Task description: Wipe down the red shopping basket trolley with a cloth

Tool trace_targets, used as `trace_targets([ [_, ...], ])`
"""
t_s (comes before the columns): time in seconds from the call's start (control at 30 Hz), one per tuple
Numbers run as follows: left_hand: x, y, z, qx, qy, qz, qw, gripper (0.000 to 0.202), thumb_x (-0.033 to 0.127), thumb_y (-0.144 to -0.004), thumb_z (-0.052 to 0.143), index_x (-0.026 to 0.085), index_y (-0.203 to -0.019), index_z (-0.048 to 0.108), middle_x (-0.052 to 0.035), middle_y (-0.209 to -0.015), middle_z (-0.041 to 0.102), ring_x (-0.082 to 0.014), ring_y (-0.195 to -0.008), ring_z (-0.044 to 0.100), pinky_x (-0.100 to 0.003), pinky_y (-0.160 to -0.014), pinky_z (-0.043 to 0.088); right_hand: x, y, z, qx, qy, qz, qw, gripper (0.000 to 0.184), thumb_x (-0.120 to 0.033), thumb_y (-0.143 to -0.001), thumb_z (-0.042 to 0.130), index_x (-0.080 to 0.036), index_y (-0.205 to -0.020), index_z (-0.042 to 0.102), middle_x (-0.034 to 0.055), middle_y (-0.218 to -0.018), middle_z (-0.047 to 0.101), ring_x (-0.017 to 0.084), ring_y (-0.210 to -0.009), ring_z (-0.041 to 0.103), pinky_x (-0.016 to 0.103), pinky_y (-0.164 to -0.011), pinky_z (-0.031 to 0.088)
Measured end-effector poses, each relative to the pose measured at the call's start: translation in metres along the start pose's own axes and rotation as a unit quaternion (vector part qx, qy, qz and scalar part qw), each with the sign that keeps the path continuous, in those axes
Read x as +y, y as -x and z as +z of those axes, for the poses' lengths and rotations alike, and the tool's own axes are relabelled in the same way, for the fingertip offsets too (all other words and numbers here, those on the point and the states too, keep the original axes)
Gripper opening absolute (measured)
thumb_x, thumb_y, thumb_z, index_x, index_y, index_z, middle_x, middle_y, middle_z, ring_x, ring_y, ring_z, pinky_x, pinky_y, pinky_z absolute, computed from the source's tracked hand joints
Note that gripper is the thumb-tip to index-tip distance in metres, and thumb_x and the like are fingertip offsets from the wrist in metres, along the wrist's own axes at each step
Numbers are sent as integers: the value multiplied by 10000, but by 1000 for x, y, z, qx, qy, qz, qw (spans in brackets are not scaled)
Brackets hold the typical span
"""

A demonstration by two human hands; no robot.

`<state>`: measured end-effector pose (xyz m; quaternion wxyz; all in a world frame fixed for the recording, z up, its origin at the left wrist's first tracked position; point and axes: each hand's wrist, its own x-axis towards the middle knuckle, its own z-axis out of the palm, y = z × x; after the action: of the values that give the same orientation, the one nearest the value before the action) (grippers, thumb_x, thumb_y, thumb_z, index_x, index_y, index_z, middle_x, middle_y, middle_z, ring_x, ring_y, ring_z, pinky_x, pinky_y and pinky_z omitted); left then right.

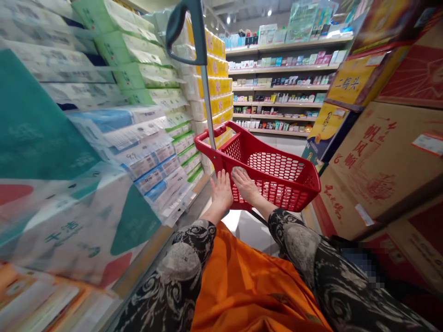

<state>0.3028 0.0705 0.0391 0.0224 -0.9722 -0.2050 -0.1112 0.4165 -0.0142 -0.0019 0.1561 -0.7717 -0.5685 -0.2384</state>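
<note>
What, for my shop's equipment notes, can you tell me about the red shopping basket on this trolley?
The red plastic shopping basket is shallow and tapered, with perforated walls and a floor of elongated holes. A grey metal pole rises from its near end to a dark curved handle. It looks empty, standing in an aisle between stacked paper-roll packs and cardboard cartons. The left hand and right hand rest open against its near end.

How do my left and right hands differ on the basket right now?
The left hand sits closer to the handle pole than the right hand. The left hand's fingers point nearly straight up, while the right hand's slant toward the left hand. Both are open, resting on the near side of the red basket.
</note>
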Motion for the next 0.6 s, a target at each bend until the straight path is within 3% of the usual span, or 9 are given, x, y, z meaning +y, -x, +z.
trace_targets([
  [0.13,-7,1,7,-2,5,-4,1000,657,140,-796,359,64,-1428,199,-132,-1525,119,-249,-1405,101,-548,-1112,109,-4,8,5,-24,-1,-23,999,439,-20,-839,354,-73,-1228,551,157,-1314,519,255,-1323,344,459,-1090,324],
  [0.3,-18,0,5,1,-14,-11,1000,611,193,-831,354,74,-1419,239,-150,-1516,157,-261,-1403,111,-559,-1104,119,-17,-62,-19,72,-13,-28,997,469,-79,-893,332,-110,-1355,410,99,-1449,356,209,-1393,157,434,-1145,207],
  [0.4,-24,-2,1,2,-19,-12,1000,626,197,-829,351,39,-1420,216,-157,-1517,141,-272,-1402,109,-559,-1101,144,-24,-93,-20,72,-16,-7,997,460,-94,-901,339,-103,-1357,402,113,-1453,344,219,-1394,154,466,-1143,191],
  [0.47,-30,-2,2,1,-25,-21,999,644,179,-814,357,37,-1423,201,-150,-1519,137,-271,-1400,123,-556,-1103,150,-28,-93,-12,47,-17,-7,999,439,-95,-897,358,-96,-1327,443,127,-1426,388,237,-1381,205,486,-1134,207],
  [0.6,-44,-7,3,13,-39,-41,998,672,150,-776,385,73,-1424,223,-136,-1517,169,-268,-1398,139,-555,-1106,137,-36,-64,7,-6,-20,-32,999,399,-80,-886,375,-97,-1251,532,136,-1327,512,244,-1321,347,452,-1096,317],
])
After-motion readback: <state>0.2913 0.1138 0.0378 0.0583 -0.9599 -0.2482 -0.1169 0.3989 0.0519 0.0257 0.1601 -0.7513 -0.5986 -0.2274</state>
